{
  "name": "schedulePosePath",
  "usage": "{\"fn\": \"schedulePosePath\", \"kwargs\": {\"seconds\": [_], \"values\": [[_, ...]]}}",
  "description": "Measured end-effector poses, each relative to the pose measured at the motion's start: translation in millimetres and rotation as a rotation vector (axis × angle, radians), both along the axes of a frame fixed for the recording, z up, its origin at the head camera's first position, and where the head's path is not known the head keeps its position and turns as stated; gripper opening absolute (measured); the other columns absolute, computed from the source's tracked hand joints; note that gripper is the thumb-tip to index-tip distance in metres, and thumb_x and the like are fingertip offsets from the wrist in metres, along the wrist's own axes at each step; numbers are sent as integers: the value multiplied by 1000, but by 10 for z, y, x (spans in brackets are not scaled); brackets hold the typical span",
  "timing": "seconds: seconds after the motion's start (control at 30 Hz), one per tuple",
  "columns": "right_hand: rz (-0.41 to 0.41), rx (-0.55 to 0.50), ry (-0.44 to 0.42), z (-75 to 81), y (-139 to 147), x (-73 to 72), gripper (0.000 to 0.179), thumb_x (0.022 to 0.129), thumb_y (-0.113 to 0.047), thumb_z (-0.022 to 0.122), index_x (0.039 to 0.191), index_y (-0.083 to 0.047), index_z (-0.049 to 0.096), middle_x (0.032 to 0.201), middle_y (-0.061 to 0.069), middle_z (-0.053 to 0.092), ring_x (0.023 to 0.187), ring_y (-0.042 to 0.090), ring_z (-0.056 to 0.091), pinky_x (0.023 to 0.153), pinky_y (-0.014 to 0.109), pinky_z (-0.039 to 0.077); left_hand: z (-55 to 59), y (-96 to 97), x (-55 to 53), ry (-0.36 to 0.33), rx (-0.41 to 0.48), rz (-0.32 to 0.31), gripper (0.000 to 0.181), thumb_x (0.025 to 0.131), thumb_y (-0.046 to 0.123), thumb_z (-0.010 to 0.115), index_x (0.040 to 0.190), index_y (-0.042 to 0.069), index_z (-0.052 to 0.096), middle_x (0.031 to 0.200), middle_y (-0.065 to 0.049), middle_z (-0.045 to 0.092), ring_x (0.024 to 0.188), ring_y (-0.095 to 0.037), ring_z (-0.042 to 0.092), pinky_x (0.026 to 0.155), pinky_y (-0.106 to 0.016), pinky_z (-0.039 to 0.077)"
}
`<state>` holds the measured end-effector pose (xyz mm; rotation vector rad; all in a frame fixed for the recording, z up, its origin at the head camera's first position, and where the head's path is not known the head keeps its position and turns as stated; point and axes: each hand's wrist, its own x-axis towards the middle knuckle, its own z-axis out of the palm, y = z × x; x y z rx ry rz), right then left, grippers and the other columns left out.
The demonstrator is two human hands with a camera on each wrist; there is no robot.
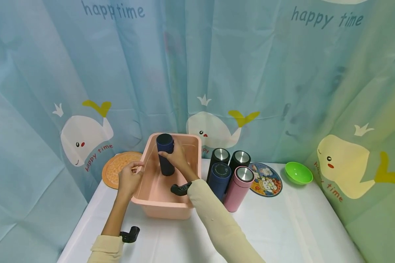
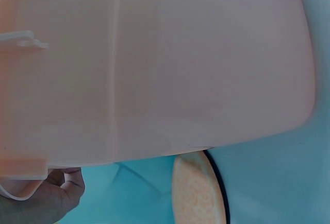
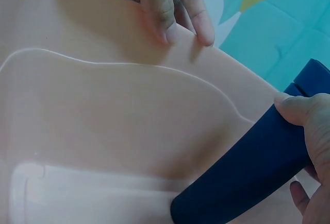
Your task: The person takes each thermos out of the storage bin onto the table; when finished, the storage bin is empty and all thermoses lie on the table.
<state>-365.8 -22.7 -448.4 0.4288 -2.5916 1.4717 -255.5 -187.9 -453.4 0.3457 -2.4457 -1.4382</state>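
Note:
A pale pink plastic basin [image 1: 171, 212] stands on the table in the head view. My right hand [image 1: 177, 155] holds a navy thermos bottle [image 1: 166, 160] inside it, fingers and thumb round the upper part. In the right wrist view that bottle [image 3: 242, 167] slants down toward the basin floor; whether its base touches cannot be told. My left hand [image 1: 130, 179] grips the basin's left rim, with digits over the inner side in the right wrist view. The left wrist view shows the basin's outer wall [image 2: 206, 69], with the left hand [image 2: 56, 195] at its lower left.
Right of the basin, several bottles stand close together, including a pink one [image 1: 238, 190] and a navy one [image 1: 219, 180]. Beyond them lie a round cartoon mat [image 1: 266, 180] and a green bowl [image 1: 298, 173]. An orange round mat [image 1: 113, 171] lies left. A curtain [image 1: 237, 73] hangs behind.

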Motion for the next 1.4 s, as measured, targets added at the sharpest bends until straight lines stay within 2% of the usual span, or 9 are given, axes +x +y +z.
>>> {"fn": "schedulePosePath", "kwargs": {"seconds": [0.4,0.6,1.0,1.2,1.4], "values": [[-12,14,-29,3,8,37,75,80,-25,80,142,-6,41,134,15,58,121,30,59,101,45,48,16,6,15,-4,-9,-9,27,91,9,60,116,5,68,104,-20,68,93,-26,63,63,-21,49],[-15,-14,18,-31,19,56,76,79,-22,81,141,-5,41,133,16,59,120,30,59,101,45,48,7,6,28,-4,-10,-11,26,91,8,60,116,5,69,106,-21,68,94,-27,62,64,-22,48],[-40,69,108,15,3,81,75,77,-27,83,137,-3,46,126,16,63,113,29,63,96,42,52,43,15,21,-15,-7,-6,27,92,10,59,117,5,68,105,-20,68,94,-26,63,64,-22,50],[-36,101,95,48,10,122,78,77,-29,83,139,-3,44,127,16,62,114,29,63,96,42,51,37,9,19,-10,-7,-6,27,91,8,60,116,5,68,108,-22,68,97,-28,64,68,-26,52],[-13,80,95,76,51,160,79,77,-29,82,141,-4,43,130,15,61,115,28,62,97,42,51,31,11,19,-6,-16,-8,26,92,9,60,116,4,68,106,-22,68,96,-28,63,67,-24,51]]}}
